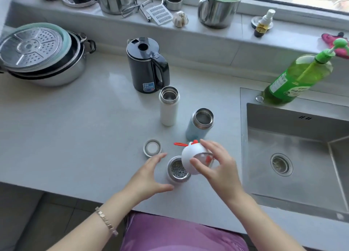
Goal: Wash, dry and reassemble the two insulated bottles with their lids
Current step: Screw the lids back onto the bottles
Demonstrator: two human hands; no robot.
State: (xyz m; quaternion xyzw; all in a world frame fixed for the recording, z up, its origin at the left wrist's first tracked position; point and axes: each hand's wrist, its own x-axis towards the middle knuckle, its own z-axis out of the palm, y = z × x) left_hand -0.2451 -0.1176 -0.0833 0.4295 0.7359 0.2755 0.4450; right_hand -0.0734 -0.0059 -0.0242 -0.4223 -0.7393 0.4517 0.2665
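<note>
A white bottle (168,109) and a pale blue bottle (199,126) stand upright and uncapped on the grey counter (85,137). My right hand (217,165) grips a round white lid (190,156) with a red strap, tilted just above the counter. Directly below it sits a steel strainer cup (178,170) with a perforated bottom. My left hand (149,175) hovers beside the strainer with fingers spread, holding nothing. A small white lid with a metal rim (152,148) lies flat to the left.
A black electric kettle (146,65) stands behind the bottles. The steel sink (292,146) lies to the right, a green soap pump bottle (296,78) on its corner. Stacked pots (43,56) occupy the far left. Steel cups and utensils crowd the window ledge (188,33).
</note>
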